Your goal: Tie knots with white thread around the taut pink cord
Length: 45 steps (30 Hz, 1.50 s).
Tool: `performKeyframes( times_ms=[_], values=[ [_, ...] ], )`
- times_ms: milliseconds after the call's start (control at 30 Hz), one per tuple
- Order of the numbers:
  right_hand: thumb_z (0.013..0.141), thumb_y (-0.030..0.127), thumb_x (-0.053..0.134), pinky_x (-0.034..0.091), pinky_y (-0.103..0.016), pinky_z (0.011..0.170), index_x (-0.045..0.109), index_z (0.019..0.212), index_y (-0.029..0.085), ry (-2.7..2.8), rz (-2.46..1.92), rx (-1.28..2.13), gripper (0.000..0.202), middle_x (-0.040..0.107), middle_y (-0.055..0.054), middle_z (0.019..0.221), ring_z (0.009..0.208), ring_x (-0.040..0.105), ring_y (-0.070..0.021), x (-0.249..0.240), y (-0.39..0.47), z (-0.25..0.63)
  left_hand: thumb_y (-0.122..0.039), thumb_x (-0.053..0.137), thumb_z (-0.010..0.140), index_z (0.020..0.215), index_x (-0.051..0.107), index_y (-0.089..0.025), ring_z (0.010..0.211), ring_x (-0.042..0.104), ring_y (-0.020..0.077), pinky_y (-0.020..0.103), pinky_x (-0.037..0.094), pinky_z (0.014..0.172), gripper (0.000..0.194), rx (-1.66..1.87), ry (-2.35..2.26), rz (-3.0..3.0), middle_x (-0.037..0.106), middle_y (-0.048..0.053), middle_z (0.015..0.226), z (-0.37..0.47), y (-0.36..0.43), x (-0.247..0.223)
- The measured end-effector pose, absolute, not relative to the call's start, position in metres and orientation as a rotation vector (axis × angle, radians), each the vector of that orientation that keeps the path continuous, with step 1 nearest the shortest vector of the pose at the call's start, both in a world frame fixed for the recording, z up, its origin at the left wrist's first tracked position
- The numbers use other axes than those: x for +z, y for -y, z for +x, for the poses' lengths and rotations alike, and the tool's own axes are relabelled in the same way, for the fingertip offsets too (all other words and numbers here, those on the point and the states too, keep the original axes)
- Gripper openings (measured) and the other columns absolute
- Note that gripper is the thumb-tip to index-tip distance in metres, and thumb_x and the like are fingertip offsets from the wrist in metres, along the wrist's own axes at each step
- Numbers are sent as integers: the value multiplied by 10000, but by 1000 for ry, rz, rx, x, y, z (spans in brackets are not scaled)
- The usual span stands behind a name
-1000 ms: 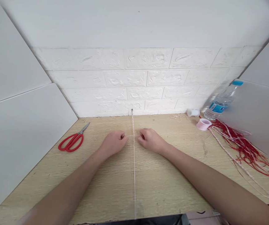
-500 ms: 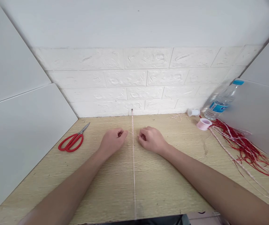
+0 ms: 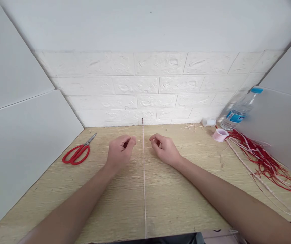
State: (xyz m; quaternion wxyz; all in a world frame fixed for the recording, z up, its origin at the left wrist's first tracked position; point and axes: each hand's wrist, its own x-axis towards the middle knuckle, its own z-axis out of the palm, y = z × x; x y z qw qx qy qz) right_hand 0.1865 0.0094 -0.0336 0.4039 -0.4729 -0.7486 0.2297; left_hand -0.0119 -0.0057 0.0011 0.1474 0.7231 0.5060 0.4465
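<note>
"Where's the pink string [image 3: 144, 169]?"
"In the middle! It goes from 12 o'clock, at the white brick wall [image 3: 148, 84], down to 6 o'clock, over the tabletop [image 3: 176, 203]. The top bit looks twisty."
"What's the left hand [image 3: 119, 152] doing?"
"It's at 9 o'clock, near the string. Its fingers are pinched on a thin thread [image 3: 139, 141]."
"And the right hand [image 3: 167, 150]?"
"At 3 o'clock, near the string too. Its fingers are curled with the tips close. I can't tell if they hold anything."
"What's farther out?"
"Red scissors [image 3: 77, 154] lie at 9 o'clock, past the left hand. Way over at 3 o'clock are a pink spool [image 3: 220, 135], a white spool [image 3: 208, 122], a water bottle [image 3: 238, 113] and messy red strings [image 3: 267, 159]."
</note>
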Motion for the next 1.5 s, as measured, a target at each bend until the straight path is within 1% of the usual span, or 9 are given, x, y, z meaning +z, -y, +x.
performKeyframes(
  times_ms=[133,333,467,600,733,967,1133,1300,1500],
  values=[
    [894,314,443,395,-241,537,577,1076,206,1735,-990,1218,250,622,5,699,557,506,-113,-32,-8,185,-301,467,897,649,546,-159,571,418,97,241,354,579,297,1057,-1049,2325,450,-18,576,-3,21,0],
    [812,325,607,435,-248,601,643,931,162,1624,-786,1479,205,610,-12,735,631,547,-111,-32,-7,182,-259,434,905,671,570,-162,627,500,121,259,416,615,288,817,-658,2460,552,24,628,9,40,-1],
    [752,255,674,432,-254,633,615,901,153,1617,-707,1535,190,619,-19,768,679,559,-116,-35,-8,182,-215,442,895,731,614,-159,691,551,136,274,442,641,245,997,-688,2394,612,58,735,6,37,0],
    [725,190,678,375,-227,575,598,805,150,1634,-713,1525,120,548,21,666,599,481,-88,-34,-8,184,-185,520,831,826,601,-176,611,516,97,233,420,547,82,1147,-1160,2169,583,22,780,0,24,-3],
    [715,151,653,355,-228,572,599,757,147,1680,-712,1550,68,560,10,675,598,466,-90,-34,-9,186,-156,543,781,1089,556,-211,508,486,73,196,404,482,314,966,-1245,2082,534,-41,664,-2,14,-9],
    [689,150,635,395,-248,637,598,748,153,1683,-702,1592,69,603,-8,735,665,519,-114,-35,-11,189,-188,522,806,993,624,-214,614,547,81,202,447,535,215,908,-1148,2170,641,10,897,-2,10,-12],
    [661,147,620,404,-258,632,585,763,158,1646,-687,1648,109,600,2,664,628,540,-126,-32,-13,191,-228,514,837,885,646,-193,615,520,91,217,443,572,145,861,-1122,2289,611,12,799,-7,4,-15],
    [663,126,549,277,-225,492,571,758,155,1547,-713,1601,101,463,50,511,456,377,-81,-29,-18,197,-266,517,850,863,644,-192,594,501,88,224,436,576,147,859,-1173,2288,590,2,765,-10,1,-18],
    [726,183,446,263,-244,455,544,750,182,1508,-1060,1257,100,282,78,436,400,277,-97,-34,-31,212,-291,520,854,860,645,-187,586,496,90,232,436,577,163,839,-1163,2302,585,8,755,-11,0,-19]
  ],
)
